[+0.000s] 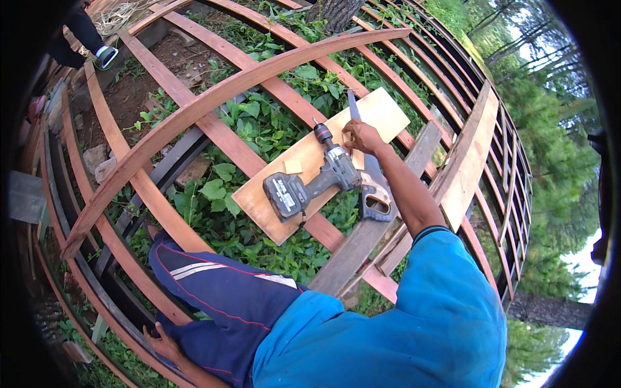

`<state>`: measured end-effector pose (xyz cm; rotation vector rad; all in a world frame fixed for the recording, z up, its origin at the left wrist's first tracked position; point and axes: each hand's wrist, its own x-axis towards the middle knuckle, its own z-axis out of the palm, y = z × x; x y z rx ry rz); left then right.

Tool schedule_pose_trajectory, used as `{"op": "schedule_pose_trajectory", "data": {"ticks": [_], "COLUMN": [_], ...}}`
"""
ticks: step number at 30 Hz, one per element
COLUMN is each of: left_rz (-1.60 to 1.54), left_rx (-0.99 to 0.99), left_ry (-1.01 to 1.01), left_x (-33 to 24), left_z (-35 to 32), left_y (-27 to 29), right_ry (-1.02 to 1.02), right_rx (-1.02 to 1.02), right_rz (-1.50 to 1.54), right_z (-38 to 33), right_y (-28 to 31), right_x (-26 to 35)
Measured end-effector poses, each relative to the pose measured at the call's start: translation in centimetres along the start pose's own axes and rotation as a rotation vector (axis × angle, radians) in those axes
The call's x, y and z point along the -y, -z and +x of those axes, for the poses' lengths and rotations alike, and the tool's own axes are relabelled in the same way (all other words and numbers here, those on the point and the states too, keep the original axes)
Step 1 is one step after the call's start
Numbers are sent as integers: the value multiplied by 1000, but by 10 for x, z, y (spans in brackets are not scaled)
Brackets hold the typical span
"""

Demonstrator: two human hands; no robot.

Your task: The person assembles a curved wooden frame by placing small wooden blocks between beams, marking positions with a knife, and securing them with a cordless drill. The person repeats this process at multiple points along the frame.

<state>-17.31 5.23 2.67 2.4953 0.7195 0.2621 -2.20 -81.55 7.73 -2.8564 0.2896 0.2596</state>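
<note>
My right hand [363,138] reaches over a pale wooden board [262,191], its fingers bent together just beside the drill's chuck. Whatever they pinch, if anything, is too small to make out. A cordless drill [317,181] with a black battery lies on its side on the board. Under my right wrist is a handsaw [375,197], its blade running past the hand and its handle toward me. One small square wood piece [293,166] rests left of the drill; another [358,160] is just below my hand. My left hand [165,346] lies by my knee on a beam, fingers apart.
Reddish wooden beams [291,100] form an open grid above leafy plants [249,123]. A long plank on edge [246,79] crosses it. Loose planks [469,165] lie at right. A tree trunk [333,14] rises at the back. Another person's foot [107,55] shows at far left.
</note>
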Motion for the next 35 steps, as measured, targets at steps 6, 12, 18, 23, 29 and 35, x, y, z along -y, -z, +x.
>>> {"op": "schedule_pose_trajectory", "data": {"ticks": [6, 12, 18, 23, 29, 35], "left_rz": [-66, -114, -650, -521, 164, 225], "left_rx": [-35, -59, -179, -525, -556, -438], "left_ry": [-6, 23, 230, 266, 313, 473], "left_x": [6, -9, -11, 4, 42, 67], "left_z": [1, 4, 8, 45, 81, 112], "left_y": [-5, -5, -5, 16, 29, 6], "right_ry": [-112, 235, 231, 352, 483, 896], "right_rx": [-239, 74, 450, 820, 830, 431], "right_rz": [1458, 1989, 1964, 1694, 1151, 721], "right_z": [-13, -27, -27, -45, -55, -43], "right_y": [27, 50, 1, -104, -252, -323], "right_x": [20, 138, 377, 595, 805, 900]}}
